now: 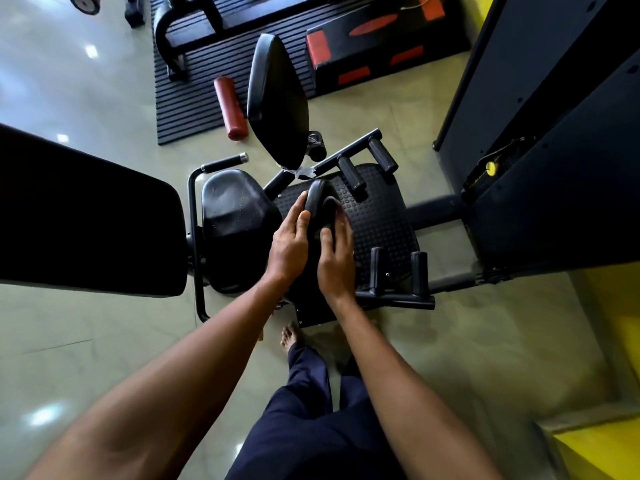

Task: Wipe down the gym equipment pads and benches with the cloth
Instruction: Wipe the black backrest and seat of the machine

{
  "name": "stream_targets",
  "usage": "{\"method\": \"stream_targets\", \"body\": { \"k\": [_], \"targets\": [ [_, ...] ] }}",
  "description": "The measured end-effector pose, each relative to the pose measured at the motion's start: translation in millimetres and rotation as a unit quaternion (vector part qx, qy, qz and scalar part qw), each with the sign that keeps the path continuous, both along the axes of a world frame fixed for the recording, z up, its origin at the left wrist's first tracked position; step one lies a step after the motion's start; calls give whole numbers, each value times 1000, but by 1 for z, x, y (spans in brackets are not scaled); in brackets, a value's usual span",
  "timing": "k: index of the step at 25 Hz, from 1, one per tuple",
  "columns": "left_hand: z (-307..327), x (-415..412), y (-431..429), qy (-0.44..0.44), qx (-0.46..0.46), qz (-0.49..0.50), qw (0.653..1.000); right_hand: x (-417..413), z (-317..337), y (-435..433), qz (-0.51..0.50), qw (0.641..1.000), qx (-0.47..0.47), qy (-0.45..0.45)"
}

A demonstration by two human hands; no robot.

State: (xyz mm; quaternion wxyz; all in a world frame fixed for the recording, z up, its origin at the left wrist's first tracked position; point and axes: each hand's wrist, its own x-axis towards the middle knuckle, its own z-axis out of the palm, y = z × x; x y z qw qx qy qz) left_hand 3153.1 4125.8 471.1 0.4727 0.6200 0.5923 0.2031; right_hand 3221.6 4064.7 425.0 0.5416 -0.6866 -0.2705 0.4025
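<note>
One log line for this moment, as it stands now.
phase: pad wipe | left hand: steadies pad | right hand: presses cloth on pad | cloth: blurred

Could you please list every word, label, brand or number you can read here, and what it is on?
None: no legible text in this view.
The red oval on the black step platform may be a logo, but shows no readable letters.
The dark weight housing and its yellow knob show no readable marking.
</note>
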Motion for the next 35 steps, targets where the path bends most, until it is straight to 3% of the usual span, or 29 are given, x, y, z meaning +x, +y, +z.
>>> {"method": "stream_targets", "body": {
  "k": [3, 8, 11, 14, 17, 18, 20, 25, 28, 30, 35],
  "targets": [
    [-2, 3, -8, 12, 18, 42, 999, 15, -13, 34, 6, 997, 75, -12],
    [-5, 6, -21, 22, 10, 90, 996, 49, -91, 67, 109, 980, -129, 104],
    [-5, 6, -27, 14, 10, 107, 994, 52, -95, 71, 101, 976, -148, 127],
    [-4, 10, -31, 16, 9, 123, 992, 42, -11, 67, 112, 991, -22, 73],
    [-4, 12, -30, 23, -3, 137, 990, 38, 15, 67, 177, 982, 55, -24],
    [-5, 11, -31, 23, -1, 135, 991, 39, 11, 69, 174, 981, 79, -17],
    [-6, 10, -30, 23, 6, 127, 992, 48, -20, 85, 165, 983, 86, 10],
    [-11, 12, -36, 14, 14, 154, 988, 53, -188, 113, 254, 964, -85, -11],
    [-13, 12, -41, 9, 5, 173, 985, 55, -165, 99, 265, 946, -182, 46],
    [-14, 12, -42, 9, 3, 182, 983, 55, -130, 89, 254, 944, -199, 71],
    [-15, 20, -51, 0, -2, 226, 974, 31, -13, -3, 190, 976, -20, 104]
  ]
}}
